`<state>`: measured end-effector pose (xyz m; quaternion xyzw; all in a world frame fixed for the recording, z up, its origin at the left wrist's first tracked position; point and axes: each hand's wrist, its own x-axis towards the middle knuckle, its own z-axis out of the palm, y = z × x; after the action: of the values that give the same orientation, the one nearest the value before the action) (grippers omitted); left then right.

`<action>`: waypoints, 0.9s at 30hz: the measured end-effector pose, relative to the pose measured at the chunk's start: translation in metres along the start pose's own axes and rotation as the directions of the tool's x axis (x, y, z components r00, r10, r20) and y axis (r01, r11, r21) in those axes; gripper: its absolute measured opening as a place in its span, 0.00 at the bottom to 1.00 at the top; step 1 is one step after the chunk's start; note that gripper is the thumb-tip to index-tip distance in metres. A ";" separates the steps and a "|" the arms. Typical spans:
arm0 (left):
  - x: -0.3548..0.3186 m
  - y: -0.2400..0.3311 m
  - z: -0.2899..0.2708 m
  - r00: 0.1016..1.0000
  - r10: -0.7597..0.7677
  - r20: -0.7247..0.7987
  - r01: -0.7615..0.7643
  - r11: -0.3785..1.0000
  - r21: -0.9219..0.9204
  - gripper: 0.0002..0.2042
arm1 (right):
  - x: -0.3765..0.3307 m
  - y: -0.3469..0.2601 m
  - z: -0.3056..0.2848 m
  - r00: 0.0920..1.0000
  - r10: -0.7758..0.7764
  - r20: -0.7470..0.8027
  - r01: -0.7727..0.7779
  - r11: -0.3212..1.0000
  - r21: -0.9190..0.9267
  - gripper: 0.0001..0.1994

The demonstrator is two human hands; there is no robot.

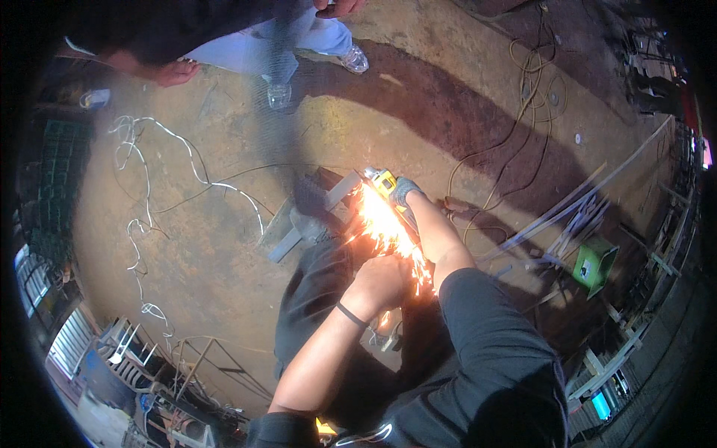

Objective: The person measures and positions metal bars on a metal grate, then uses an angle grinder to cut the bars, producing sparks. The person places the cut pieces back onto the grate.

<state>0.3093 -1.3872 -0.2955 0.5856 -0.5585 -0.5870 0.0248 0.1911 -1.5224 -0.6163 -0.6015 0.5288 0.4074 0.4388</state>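
My right hand (404, 191), in a grey glove, is wrapped round a yellow angle grinder (384, 181). A bright stream of sparks (382, 224) sprays from the grinder back toward my body. Beside the tool lies a grey metal bar (343, 189); its other end shows past my boot (314, 226), which covers the middle. My bare left hand (382, 282), with a dark band at the wrist, is next to the sparks. Glare and the back of the hand hide its fingers, so I cannot tell whether it holds anything.
Another person (246, 45) stands at the far left. A white cable (187, 142) snakes over the floor to the left, a yellowish cord (523, 112) at the far right. Long metal strips (553, 216) and a green box (595, 265) lie right. Metal frames (202, 366) stand near left.
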 end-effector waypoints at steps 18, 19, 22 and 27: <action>-0.005 0.000 -0.001 0.999 -0.036 -0.015 0.036 0.999 -0.017 0.14 | 0.000 0.032 0.013 0.999 0.005 0.035 -0.006 1.000 0.013 0.37; -0.005 0.001 -0.001 0.999 -0.034 -0.019 0.034 0.999 -0.014 0.14 | 0.002 0.032 0.015 1.000 0.002 0.028 -0.002 1.000 0.011 0.37; -0.006 -0.001 0.000 0.998 -0.043 -0.039 0.043 0.999 -0.013 0.13 | -0.001 0.024 0.015 0.999 -0.021 0.042 0.019 0.999 0.033 0.37; -0.005 -0.005 0.002 0.999 -0.030 -0.017 0.029 0.999 -0.020 0.11 | 0.001 0.023 0.021 1.000 0.002 0.016 -0.003 0.995 0.102 0.36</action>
<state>0.3128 -1.3803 -0.2963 0.5986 -0.5439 -0.5875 0.0267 0.1679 -1.5042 -0.6249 -0.5745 0.5463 0.3851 0.4725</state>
